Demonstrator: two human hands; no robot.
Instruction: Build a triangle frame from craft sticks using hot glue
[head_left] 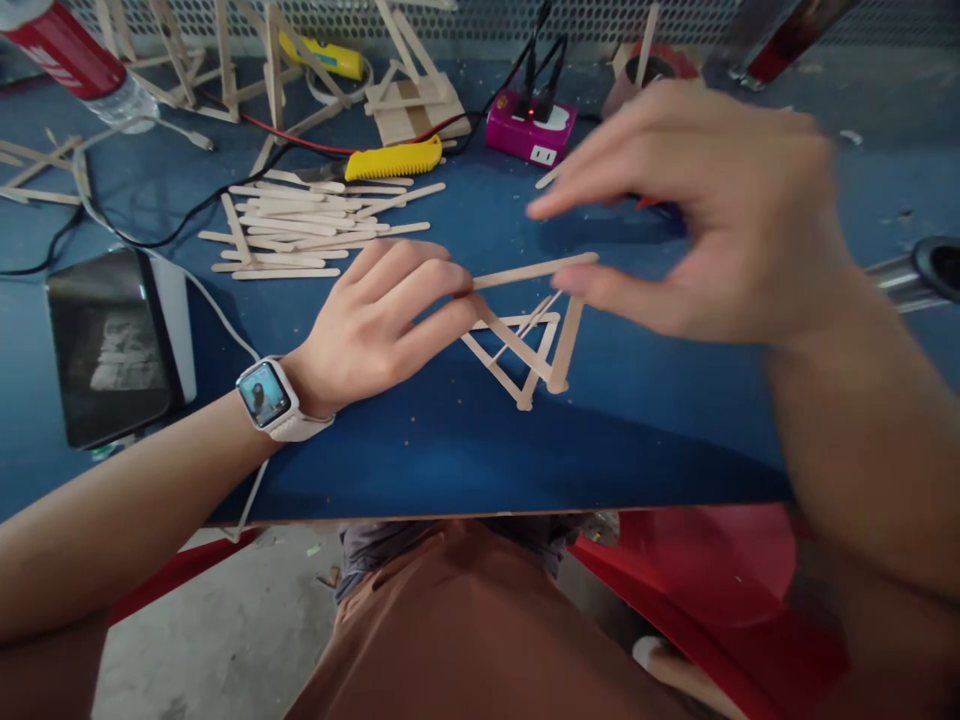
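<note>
A frame of wooden craft sticks, joined into triangles, stands on the blue table in front of me. My left hand, with a watch on its wrist, pinches the frame's left corner, its fingertips closed near the end of the upper stick. My right hand hovers at the frame's right side, thumb at the upper right corner and fingers spread well apart from it. Nothing shows between the right thumb and fingers. Behind my left hand lies a loose pile of craft sticks.
A yellow utility knife lies behind the pile. Further back are a purple power adapter with cables, a yellow tool and more stick frames. A dark phone-like device lies left, below a bottle.
</note>
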